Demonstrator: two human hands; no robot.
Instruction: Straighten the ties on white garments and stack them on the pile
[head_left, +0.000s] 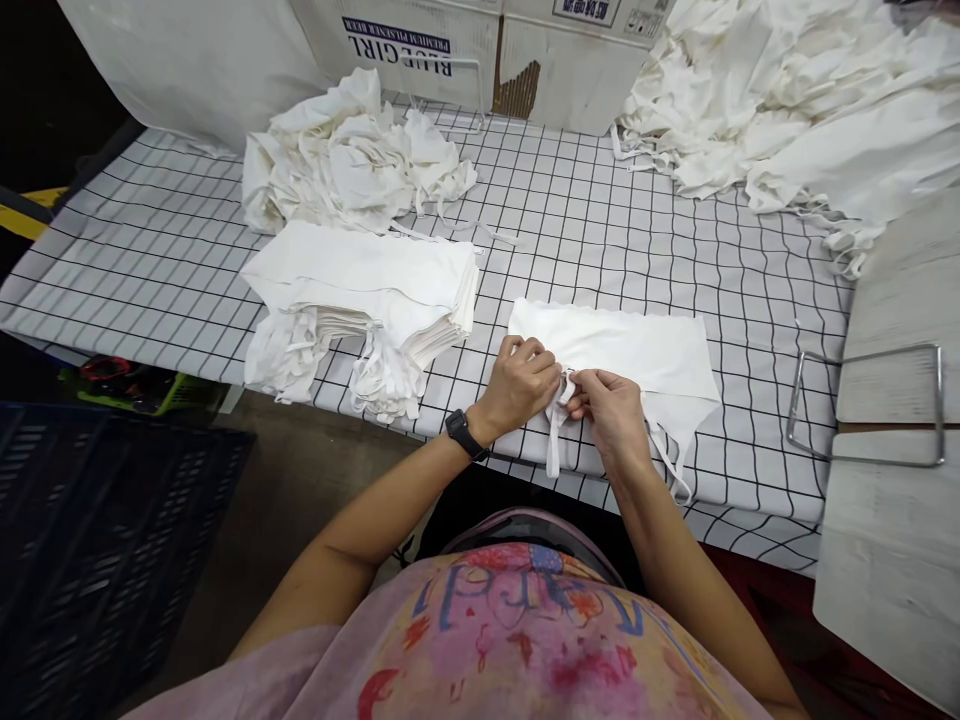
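Note:
A white strappy top [637, 345] lies flat on the checked tablecloth, its straps toward my body. My left hand [523, 382], with a dark watch on the wrist, has its fingers curled and pinched at the garment's near left edge. Close beside it, my right hand [611, 405] pinches a white strap [555, 440] between thumb and fingers. The fingertips of both hands nearly meet there, and the exact grip of the left is partly hidden. Another strap [667, 455] hangs loose to the right.
To the left lies a neat stack of white tops [367, 275], straps hanging at the table edge. Behind it is a crumpled white pile [337, 150]; a larger heap [802, 90] fills the far right. Cardboard boxes [570, 75] stand at the back. A wire handle [866, 355] is at right.

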